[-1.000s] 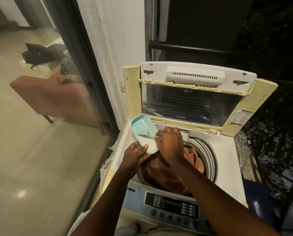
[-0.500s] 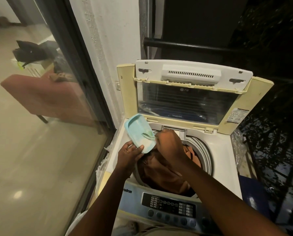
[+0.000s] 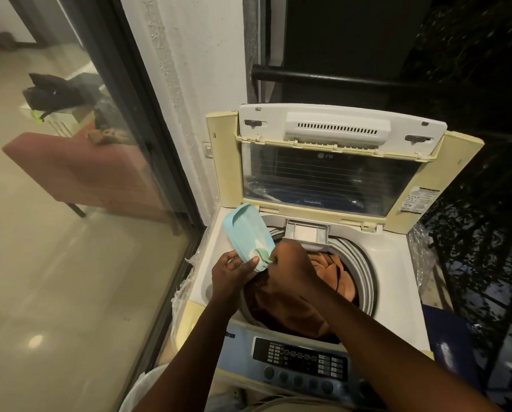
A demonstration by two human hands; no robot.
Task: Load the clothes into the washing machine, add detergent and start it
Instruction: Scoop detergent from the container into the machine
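Our left hand (image 3: 234, 270) grips the tilted blue detergent tub (image 3: 247, 236); our right hand (image 3: 289, 267) pinches the scoop (image 3: 263, 256): we should tip powder evenly over the clothes (image 3: 335, 275)

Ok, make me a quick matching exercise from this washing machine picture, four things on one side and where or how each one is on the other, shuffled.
Things:
1. lid
2. clothes
3. light blue container
4. control panel

States or places:
A. held tilted in the left hand
B. along the near edge of the machine
C. propped open, upright
D. inside the drum

Pairs: 1-C, 2-D, 3-A, 4-B
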